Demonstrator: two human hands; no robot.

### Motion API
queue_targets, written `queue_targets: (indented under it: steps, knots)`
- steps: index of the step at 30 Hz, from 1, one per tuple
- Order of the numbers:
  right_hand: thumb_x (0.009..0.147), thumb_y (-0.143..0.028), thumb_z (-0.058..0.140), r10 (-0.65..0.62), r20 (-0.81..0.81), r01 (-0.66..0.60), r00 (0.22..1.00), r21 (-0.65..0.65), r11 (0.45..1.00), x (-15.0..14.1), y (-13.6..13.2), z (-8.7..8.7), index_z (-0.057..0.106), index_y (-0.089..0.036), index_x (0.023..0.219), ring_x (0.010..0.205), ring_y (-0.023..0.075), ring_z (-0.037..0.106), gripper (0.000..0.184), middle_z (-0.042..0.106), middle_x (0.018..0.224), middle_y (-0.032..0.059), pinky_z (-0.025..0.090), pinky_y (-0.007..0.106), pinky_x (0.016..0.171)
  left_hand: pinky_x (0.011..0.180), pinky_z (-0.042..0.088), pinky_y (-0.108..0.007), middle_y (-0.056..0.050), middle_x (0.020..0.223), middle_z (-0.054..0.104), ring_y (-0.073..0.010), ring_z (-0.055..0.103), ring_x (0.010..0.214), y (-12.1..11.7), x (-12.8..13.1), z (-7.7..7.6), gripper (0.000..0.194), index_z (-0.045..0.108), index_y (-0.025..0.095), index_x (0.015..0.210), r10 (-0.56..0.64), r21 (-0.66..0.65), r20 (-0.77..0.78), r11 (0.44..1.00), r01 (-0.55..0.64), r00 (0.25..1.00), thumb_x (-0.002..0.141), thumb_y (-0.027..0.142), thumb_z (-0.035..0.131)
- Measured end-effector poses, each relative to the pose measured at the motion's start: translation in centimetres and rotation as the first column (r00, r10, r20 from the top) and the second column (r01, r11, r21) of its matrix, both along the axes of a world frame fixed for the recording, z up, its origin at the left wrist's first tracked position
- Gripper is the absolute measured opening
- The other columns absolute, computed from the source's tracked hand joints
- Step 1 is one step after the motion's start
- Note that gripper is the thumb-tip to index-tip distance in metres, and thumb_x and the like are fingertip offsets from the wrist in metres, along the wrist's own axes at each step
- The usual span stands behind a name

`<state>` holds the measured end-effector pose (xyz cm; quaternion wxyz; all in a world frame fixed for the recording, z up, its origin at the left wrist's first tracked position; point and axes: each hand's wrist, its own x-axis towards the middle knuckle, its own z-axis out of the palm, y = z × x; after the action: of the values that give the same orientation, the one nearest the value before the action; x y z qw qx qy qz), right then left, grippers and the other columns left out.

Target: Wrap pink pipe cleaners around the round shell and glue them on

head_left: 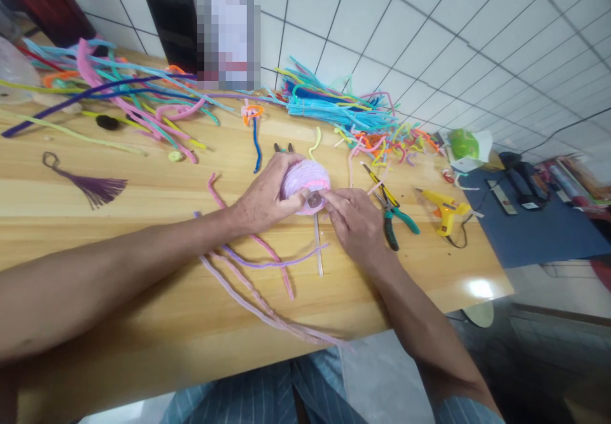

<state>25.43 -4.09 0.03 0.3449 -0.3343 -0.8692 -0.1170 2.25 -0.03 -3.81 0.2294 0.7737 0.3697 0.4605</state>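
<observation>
My left hand [265, 198] is wrapped round a pale pink and lilac ball of wound pipe cleaners [305, 179], held just above the wooden table [143, 271]. My right hand [351, 220] pinches at the ball's lower front, fingers closed near a small clear round part [315, 201]. A thin clear stick [319, 249] runs down from the ball toward me. Loose pink and purple pipe cleaners [260, 284] lie under my wrists.
Green-handled pliers [394, 214] and a yellow glue gun [443, 211] lie right of my hands. Piles of coloured pipe cleaners [334, 109] cover the table's back, a purple tassel [93, 185] lies left. A blue mat [539, 230] with remotes sits beyond the right edge.
</observation>
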Motion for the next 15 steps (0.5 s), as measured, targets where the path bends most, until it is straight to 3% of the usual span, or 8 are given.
queue_targets:
  steps: [10,15]
  knots:
    - [0.101,-0.009,0.061,0.005,-0.023,-0.005,1.0,-0.017,1.0,0.05,0.15,-0.36,0.068,-0.024,0.134,0.098,0.0211,0.072,0.037,0.077,0.108,0.0094,0.06,0.035,0.086,0.117,0.047,-0.053,-0.014,0.139,0.06,-0.0323,0.057,0.132,0.47,-0.31,-0.1,0.054,0.051,0.021,0.144,-0.033,0.085,-0.019,0.996,0.034,0.999,0.095,0.04,0.063]
    - [0.101,-0.017,0.064,0.014,-0.051,-0.019,0.999,-0.099,0.995,0.14,0.26,-0.51,0.065,-0.025,0.14,0.11,0.0243,0.069,0.039,0.072,0.122,0.013,0.061,0.04,0.093,0.11,0.051,-0.048,-0.012,0.131,0.061,-0.0294,0.059,0.124,0.3,-0.25,0.07,0.05,0.052,0.021,0.136,0.007,0.074,0.006,0.997,-0.007,1.0,0.094,0.042,0.067]
